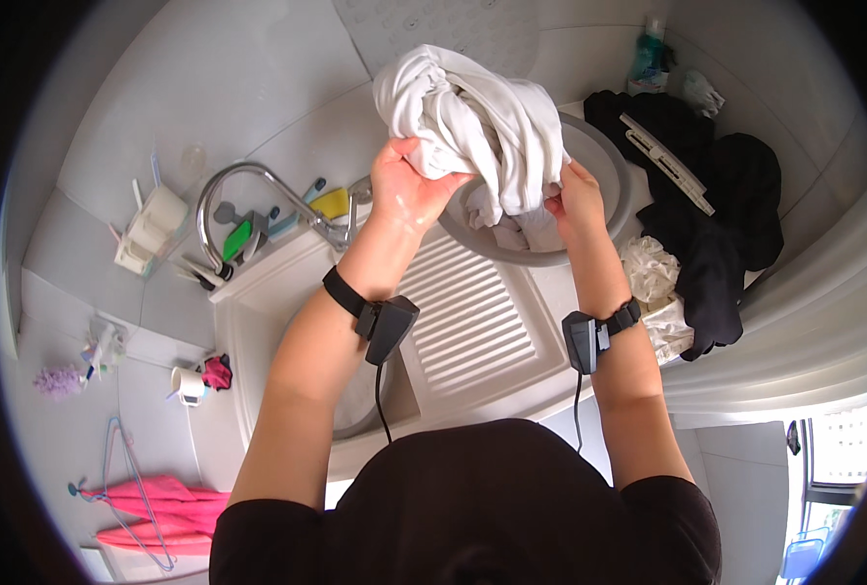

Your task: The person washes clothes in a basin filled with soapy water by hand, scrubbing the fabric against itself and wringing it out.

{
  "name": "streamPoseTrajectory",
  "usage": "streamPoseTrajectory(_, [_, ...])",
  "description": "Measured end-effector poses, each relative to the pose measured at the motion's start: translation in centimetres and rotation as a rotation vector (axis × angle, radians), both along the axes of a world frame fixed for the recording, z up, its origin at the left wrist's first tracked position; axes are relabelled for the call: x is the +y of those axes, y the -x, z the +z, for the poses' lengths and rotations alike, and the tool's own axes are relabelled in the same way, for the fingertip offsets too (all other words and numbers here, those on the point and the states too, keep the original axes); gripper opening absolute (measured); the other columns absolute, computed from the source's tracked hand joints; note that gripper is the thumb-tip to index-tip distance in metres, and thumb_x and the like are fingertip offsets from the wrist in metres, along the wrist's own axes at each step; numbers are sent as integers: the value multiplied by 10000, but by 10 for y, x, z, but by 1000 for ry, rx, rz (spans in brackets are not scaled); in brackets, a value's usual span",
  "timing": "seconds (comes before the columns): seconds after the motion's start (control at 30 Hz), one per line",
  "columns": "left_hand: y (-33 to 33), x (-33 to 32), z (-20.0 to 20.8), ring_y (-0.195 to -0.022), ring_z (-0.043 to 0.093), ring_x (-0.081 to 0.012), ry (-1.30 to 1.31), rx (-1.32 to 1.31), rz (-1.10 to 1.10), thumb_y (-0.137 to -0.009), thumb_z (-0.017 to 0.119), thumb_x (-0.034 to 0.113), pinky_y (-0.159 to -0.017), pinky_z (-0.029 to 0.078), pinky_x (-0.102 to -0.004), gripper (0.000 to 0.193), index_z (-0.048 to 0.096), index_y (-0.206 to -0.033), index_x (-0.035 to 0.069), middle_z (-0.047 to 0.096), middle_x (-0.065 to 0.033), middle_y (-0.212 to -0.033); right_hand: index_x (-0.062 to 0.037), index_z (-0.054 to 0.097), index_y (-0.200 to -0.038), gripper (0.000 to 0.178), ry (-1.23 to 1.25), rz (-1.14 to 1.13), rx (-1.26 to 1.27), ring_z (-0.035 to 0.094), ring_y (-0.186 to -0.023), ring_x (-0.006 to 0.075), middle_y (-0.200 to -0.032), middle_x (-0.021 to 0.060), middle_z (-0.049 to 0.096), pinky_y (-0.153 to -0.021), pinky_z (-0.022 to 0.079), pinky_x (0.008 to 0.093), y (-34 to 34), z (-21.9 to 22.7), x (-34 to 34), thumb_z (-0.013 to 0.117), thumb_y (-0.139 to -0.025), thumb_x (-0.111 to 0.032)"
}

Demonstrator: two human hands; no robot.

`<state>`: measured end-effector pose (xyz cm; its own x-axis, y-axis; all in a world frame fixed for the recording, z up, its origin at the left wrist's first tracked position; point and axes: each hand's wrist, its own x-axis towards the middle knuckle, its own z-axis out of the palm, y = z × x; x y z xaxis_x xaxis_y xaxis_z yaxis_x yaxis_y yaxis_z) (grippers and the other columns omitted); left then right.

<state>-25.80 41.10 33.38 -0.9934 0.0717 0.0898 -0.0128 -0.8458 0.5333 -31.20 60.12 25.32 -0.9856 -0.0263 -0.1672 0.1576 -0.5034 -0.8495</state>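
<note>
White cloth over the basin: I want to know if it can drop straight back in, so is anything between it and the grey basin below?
Nothing visible stands between them. The white cloth, gripped by the left hand and right hand, hangs directly over the grey basin, its lower folds reaching down into the basin.

One package shows clearly: a teal-green plastic bottle with a white cap (648, 54), standing upright at the far top right, just beyond the heap of black clothing (716, 185); beside it lies a crumpled clear plastic wrapper (701, 93); no signs or screens
</note>
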Motion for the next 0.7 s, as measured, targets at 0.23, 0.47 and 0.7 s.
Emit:
streamPoseTrajectory(0.23, [32, 3, -7, -1250, 393, -343, 146, 56, -115, -823, 378, 190, -1047, 274, -555, 502, 431, -1293, 22, 452, -150, -1329, 18, 534, -1180, 298, 284, -107, 89, 611, -926, 213, -1054, 122, 617, -755, 518, 339, 22, -16, 24, 500, -899, -73])
streamPoseTrajectory(0.47, [54, 2, 36, -937, 600, -185, 771, 327, 152, -841, 401, 43, -838, 476, -297, 352, 537, -1153, -47, 621, -109, -1053, 40, 530, -1135, 268, 447, -376, 41, 646, -850, 295, -1042, 190, 612, -745, 562, 390, 35, -21, 59, 475, -877, -2])
streamPoseTrajectory(0.7, [90, 20, 86, -937, 578, -155, 1210, 601, 198, -832, 437, 15, -818, 457, -272, 342, 542, -1153, -37, 612, -103, -1060, -46, 477, -1283, 432, -355, -31, 74, 490, -1074, 190, -1119, 51, 567, -909, 362, 291, 38, -41, 65, 510, -895, -232])
